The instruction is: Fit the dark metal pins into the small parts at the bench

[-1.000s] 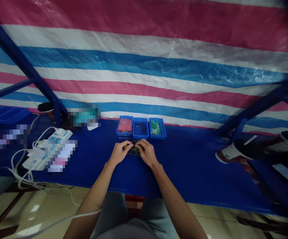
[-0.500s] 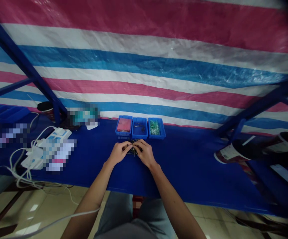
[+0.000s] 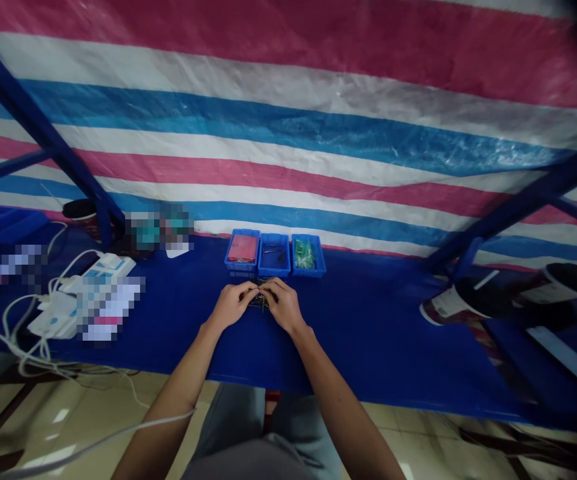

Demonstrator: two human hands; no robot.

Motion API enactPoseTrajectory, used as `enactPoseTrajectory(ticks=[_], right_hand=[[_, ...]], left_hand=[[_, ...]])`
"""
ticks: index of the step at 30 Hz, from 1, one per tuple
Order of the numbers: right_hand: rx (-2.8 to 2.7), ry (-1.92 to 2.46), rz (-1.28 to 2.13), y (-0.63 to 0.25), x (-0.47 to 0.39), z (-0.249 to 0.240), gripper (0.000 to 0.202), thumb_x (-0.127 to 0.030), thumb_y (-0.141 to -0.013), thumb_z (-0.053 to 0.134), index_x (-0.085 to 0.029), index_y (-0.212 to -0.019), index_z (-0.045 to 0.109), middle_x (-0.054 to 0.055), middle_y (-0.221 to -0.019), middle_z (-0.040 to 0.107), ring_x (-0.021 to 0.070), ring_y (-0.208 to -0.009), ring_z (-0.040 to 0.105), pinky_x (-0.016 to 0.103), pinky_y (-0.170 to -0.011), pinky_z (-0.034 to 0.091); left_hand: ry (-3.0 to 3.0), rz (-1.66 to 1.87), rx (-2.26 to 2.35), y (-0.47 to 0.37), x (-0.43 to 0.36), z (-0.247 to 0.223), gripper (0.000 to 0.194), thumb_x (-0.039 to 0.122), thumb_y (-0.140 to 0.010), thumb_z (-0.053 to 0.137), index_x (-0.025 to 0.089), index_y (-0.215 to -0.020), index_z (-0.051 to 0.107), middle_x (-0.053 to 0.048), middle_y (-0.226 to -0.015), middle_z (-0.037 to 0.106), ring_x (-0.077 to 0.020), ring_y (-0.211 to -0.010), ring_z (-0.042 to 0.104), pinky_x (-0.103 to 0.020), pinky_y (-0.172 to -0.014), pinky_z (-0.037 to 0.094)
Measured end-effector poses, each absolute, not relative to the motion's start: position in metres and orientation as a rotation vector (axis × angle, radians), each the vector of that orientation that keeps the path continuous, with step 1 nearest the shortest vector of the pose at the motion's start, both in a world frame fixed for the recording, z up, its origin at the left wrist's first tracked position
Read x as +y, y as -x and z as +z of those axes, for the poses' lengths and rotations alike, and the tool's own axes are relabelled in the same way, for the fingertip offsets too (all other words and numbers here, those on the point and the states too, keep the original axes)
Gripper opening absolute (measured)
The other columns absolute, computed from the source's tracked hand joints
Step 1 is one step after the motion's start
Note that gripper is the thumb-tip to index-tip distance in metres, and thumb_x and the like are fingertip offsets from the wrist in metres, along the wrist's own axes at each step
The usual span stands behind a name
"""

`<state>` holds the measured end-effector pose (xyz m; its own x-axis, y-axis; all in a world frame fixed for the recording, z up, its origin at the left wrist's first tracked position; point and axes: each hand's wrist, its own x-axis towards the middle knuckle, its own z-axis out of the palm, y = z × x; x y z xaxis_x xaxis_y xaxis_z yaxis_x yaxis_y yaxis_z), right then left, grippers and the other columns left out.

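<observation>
My left hand (image 3: 232, 304) and my right hand (image 3: 283, 304) meet at the middle of the blue table, fingertips pinched together. Whatever they pinch is too small to make out. Beneath the fingers lies a small pile of thin, dark and brass-coloured pieces (image 3: 260, 301), partly covered by the hands. Just beyond stand three blue bins side by side. The left bin (image 3: 242, 272) holds a pinkish-red stack (image 3: 242, 247). In the middle bin (image 3: 274, 271) are a few thin dark pieces (image 3: 279, 253). Green and clear small packets (image 3: 304, 253) fill the right bin (image 3: 309, 272).
On the left are a white power strip (image 3: 76, 293) with tangled cables and a blurred-out paper (image 3: 111, 310). Lidded cups (image 3: 456, 301) stand at the right. A striped plastic sheet (image 3: 288, 120) hangs behind, between blue frame posts (image 3: 43, 133). A white cable (image 3: 118, 433) crosses my left forearm.
The view has shifted slightly, so the table and bins sit a little further left. My hands stay together over the pile. The co-worker's hand at the far left has left the view.
</observation>
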<state>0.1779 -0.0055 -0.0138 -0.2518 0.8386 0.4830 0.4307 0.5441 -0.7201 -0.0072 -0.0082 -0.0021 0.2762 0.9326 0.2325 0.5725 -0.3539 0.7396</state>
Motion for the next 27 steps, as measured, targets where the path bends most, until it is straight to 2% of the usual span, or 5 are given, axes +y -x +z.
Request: enactPoseTrajectory(ticks=[9,17,22,27], right_hand=[[-1.835,1.062,0.613,-0.1786,-0.0067,-0.0105,0.020,-0.027,-0.099,0.051,-0.024,-0.100,0.071,0.006,-0.097,0.069,0.0174,-0.087,0.066,0.028,-0.080,0.052],[-1.866,1.030,0.565,-0.1775,-0.0068,-0.0095,0.021,-0.025,-0.098,0.051,-0.025,-0.103,0.072,0.006,-0.098,0.068,0.0178,-0.090,0.066,0.029,-0.085,0.052],[-1.874,1.041,0.540,-0.1787,-0.0063,-0.0065,0.019,-0.024,-0.097,0.054,-0.024,-0.102,0.072,0.005,-0.099,0.068,0.0176,-0.090,0.066,0.028,-0.081,0.052],[-1.890,1.039,0.548,-0.1784,-0.0060,-0.0060,0.021,-0.022,-0.097,0.052,-0.024,-0.104,0.072,0.005,-0.102,0.068,0.0176,-0.093,0.066,0.029,-0.085,0.051]], left_hand=[[-2.005,0.899,1.389,0.0058,-0.0063,-0.0066,0.032,0.040,-0.097,0.050,0.018,-0.099,0.073,0.002,-0.057,0.057,-0.0111,-0.053,0.049,-0.021,-0.058,0.036],[-2.045,0.904,1.392,0.0071,-0.0067,-0.0068,0.030,0.038,-0.097,0.051,0.019,-0.101,0.072,0.001,-0.065,0.064,-0.0107,-0.055,0.051,-0.021,-0.061,0.037],[-2.063,0.921,1.394,0.0065,-0.0061,-0.0062,0.030,0.039,-0.096,0.052,0.018,-0.100,0.073,0.004,-0.057,0.056,-0.0101,-0.053,0.047,-0.021,-0.059,0.036],[-2.055,0.914,1.398,0.0063,-0.0058,-0.0062,0.029,0.038,-0.097,0.052,0.018,-0.101,0.073,0.004,-0.057,0.053,-0.0096,-0.053,0.046,-0.021,-0.060,0.034]])
